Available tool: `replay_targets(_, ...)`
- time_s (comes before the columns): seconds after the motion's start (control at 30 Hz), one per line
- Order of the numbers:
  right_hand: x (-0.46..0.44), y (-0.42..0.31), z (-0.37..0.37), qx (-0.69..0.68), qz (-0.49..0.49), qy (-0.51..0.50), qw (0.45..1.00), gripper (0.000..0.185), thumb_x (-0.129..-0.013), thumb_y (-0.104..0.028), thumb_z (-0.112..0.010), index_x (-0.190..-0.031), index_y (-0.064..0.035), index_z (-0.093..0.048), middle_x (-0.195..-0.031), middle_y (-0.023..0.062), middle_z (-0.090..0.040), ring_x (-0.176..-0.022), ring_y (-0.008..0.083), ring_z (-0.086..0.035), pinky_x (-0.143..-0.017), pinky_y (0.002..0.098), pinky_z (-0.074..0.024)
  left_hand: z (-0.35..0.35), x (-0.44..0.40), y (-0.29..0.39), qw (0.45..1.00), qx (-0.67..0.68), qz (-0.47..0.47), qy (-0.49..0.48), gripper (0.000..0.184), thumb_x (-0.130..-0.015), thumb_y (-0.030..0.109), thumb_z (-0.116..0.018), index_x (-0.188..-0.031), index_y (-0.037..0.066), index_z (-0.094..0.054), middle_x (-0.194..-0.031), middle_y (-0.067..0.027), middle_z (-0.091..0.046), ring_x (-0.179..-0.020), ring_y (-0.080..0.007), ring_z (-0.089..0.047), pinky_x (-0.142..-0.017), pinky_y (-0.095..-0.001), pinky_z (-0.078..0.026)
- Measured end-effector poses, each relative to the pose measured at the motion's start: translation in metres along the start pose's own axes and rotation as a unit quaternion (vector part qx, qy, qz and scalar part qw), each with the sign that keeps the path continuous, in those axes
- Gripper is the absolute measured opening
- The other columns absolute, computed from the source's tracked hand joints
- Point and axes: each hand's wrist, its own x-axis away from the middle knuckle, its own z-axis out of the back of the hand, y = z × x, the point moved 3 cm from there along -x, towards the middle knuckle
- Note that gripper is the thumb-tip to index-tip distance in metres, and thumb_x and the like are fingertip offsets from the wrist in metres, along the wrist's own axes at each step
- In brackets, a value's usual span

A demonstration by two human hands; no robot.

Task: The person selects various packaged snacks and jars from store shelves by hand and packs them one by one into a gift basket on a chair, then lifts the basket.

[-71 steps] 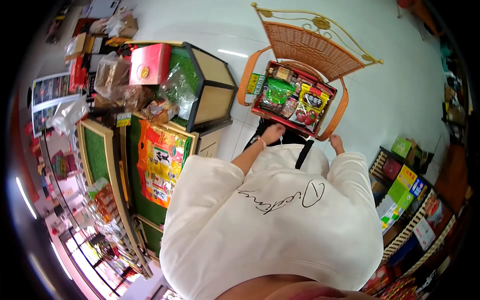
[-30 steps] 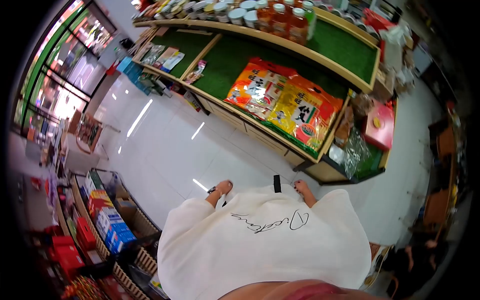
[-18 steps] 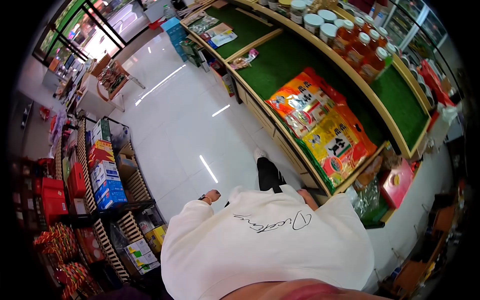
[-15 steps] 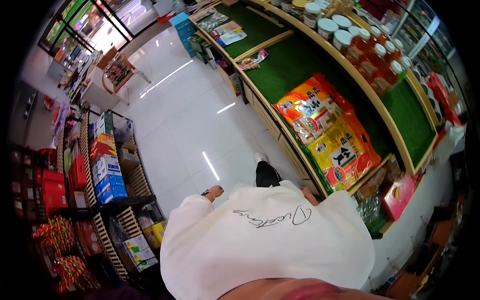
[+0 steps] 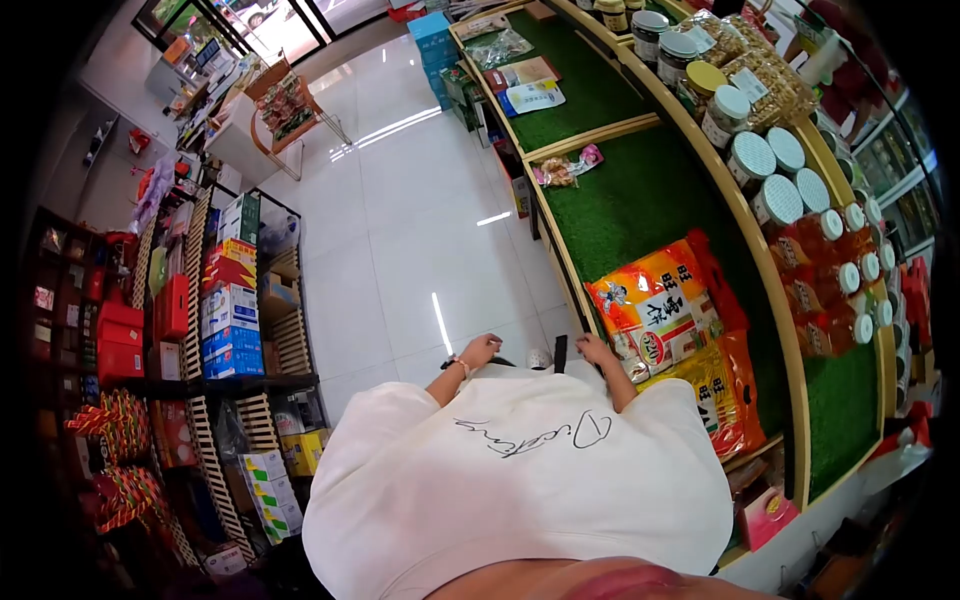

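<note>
My left hand (image 5: 480, 350) is in front of my white top (image 5: 520, 470), over the floor, with a dark band and a bracelet at its wrist. Its fingers are loosely curved, a little apart, and nothing shows in them. My right hand (image 5: 596, 352) is beside the near edge of the green-lined display shelf, closest to an orange snack bag (image 5: 655, 305). Its fingers also look loosely bent, with nothing visible in them. Between the hands shows a narrow black strip (image 5: 560, 355), which I cannot identify. A yellow snack bag (image 5: 700, 390) lies below the orange one.
Jars with pale lids (image 5: 752, 158) and bottles of amber liquid (image 5: 825, 285) stand on the upper tier at right. A rack of boxes (image 5: 232, 305) lines the left. Tiled floor (image 5: 400, 240) runs between them, towards a wooden chair (image 5: 285, 110) and glass doors.
My view has shifted, so the shelf and chair sit further right. My right hand, mostly hidden before, now shows in front of me. My left hand has come further inward and forward.
</note>
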Motion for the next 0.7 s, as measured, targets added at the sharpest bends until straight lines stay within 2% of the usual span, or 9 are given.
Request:
replay_targets(0.13, -0.033, -0.04, 0.011, -0.037, 0.031, 0.109, 0.993, 0.03, -0.078, -0.018, -0.058, -0.103, -0.0014, -0.057, -0.084, 0.0084, -0.062, -0.074, 0.0159, -0.059, -0.067, 0.0274, -0.0465, 0.031, -0.001, -0.022, 0.994, -0.015, 0.081, 0.07, 0.032, -0.081, 0.023, -0.052, -0.101, 0.0, -0.061, -0.087, -0.0132, -0.067, -0.083, -0.0234, -0.063, -0.076, -0.0312, -0.047)
replay_targets(0.17, -0.031, -0.05, 0.014, -0.016, 0.042, 0.154, 0.987, 0.031, -0.076, -0.02, -0.059, -0.103, -0.0033, -0.057, -0.082, 0.01, -0.062, -0.077, 0.022, -0.059, -0.07, 0.0312, -0.0466, 0.039, 0.002, -0.031, 0.99, -0.029, 0.105, 0.089, 0.032, -0.081, 0.024, -0.052, -0.1, 0.001, -0.062, -0.087, -0.0139, -0.066, -0.084, -0.0245, -0.063, -0.077, -0.0317, -0.047)
replay_targets(0.27, -0.032, -0.06, 0.019, 0.113, 0.047, 0.164, 0.979, 0.03, -0.076, -0.019, -0.059, -0.102, -0.005, -0.057, -0.091, 0.0137, -0.059, -0.086, 0.0299, -0.057, -0.077, 0.0357, -0.046, 0.056, 0.005, -0.097, 0.977, 0.005, 0.145, 0.159, 0.032, -0.079, 0.026, -0.052, -0.094, 0.001, -0.065, -0.087, -0.0162, -0.066, -0.087, -0.0279, -0.062, -0.079, -0.0334, -0.047)
replay_targets(0.33, -0.026, -0.076, 0.024, 0.159, 0.053, 0.173, 0.971, 0.029, -0.075, -0.018, -0.059, -0.101, -0.0057, -0.057, -0.098, 0.0158, -0.055, -0.093, 0.0333, -0.054, -0.081, 0.0382, -0.0451, 0.067, 0.007, -0.108, 0.959, 0.023, 0.184, 0.214, 0.032, -0.077, 0.025, -0.051, -0.092, 0.001, -0.066, -0.088, -0.0176, -0.065, -0.088, -0.0294, -0.062, -0.08, -0.0342, -0.047)
replay_targets(0.47, -0.042, -0.101, 0.031, 0.242, 0.037, 0.171, 0.954, 0.031, -0.074, -0.018, -0.059, -0.103, -0.0071, -0.056, -0.11, 0.0176, -0.048, -0.104, 0.0364, -0.048, -0.087, 0.0417, -0.0428, 0.087, -0.013, -0.121, 0.955, 0.01, 0.219, 0.201, 0.034, -0.076, 0.026, -0.052, -0.093, 0.002, -0.066, -0.089, -0.0187, -0.065, -0.089, -0.0307, -0.062, -0.08, -0.0352, -0.047)
replay_targets(0.5, -0.049, -0.106, 0.033, 0.243, 0.024, 0.177, 0.953, 0.028, -0.073, -0.02, -0.059, -0.099, -0.0079, -0.06, -0.107, 0.0181, -0.052, -0.106, 0.0373, -0.046, -0.088, 0.0426, -0.0415, 0.093, -0.024, -0.119, 0.955, 0.009, 0.227, 0.192, 0.034, -0.075, 0.027, -0.052, -0.093, 0.002, -0.066, -0.09, -0.019, -0.065, -0.09, -0.0312, -0.061, -0.08, -0.0354, -0.047)
replay_targets(0.6, -0.091, -0.099, 0.034, 0.26, -0.066, 0.122, 0.956, 0.025, -0.072, -0.022, -0.058, -0.092, -0.0084, -0.063, -0.1, 0.019, -0.058, -0.103, 0.0356, -0.049, -0.088, 0.0421, -0.0423, 0.127, -0.061, -0.108, 0.963, -0.03, 0.218, 0.157, 0.034, -0.074, 0.028, -0.053, -0.091, 0.002, -0.066, -0.09, -0.0193, -0.065, -0.09, -0.0323, -0.061, -0.08, -0.0356, -0.047)
replay_targets(0.67, -0.116, -0.09, 0.04, 0.206, -0.095, 0.187, 0.956, 0.027, -0.07, -0.024, -0.058, -0.087, -0.0048, -0.065, -0.089, 0.0198, -0.063, -0.091, 0.0342, -0.057, -0.08, 0.0399, -0.0463, 0.151, -0.091, -0.097, 0.969, -0.064, 0.198, 0.132, 0.033, -0.073, 0.028, -0.054, -0.09, 0.003, -0.067, -0.09, -0.0192, -0.065, -0.089, -0.0329, -0.061, -0.08, -0.0356, -0.047)
replay_targets(0.7, -0.129, -0.083, 0.042, 0.18, -0.113, 0.204, 0.956, 0.028, -0.069, -0.025, -0.058, -0.088, -0.0037, -0.065, -0.088, 0.0199, -0.063, -0.088, 0.0341, -0.059, -0.078, 0.0393, -0.047, 0.165, -0.105, -0.091, 0.956, -0.096, 0.246, 0.127, 0.033, -0.074, 0.029, -0.054, -0.089, 0.003, -0.067, -0.088, -0.0194, -0.065, -0.088, -0.0325, -0.062, -0.078, -0.0353, -0.047)
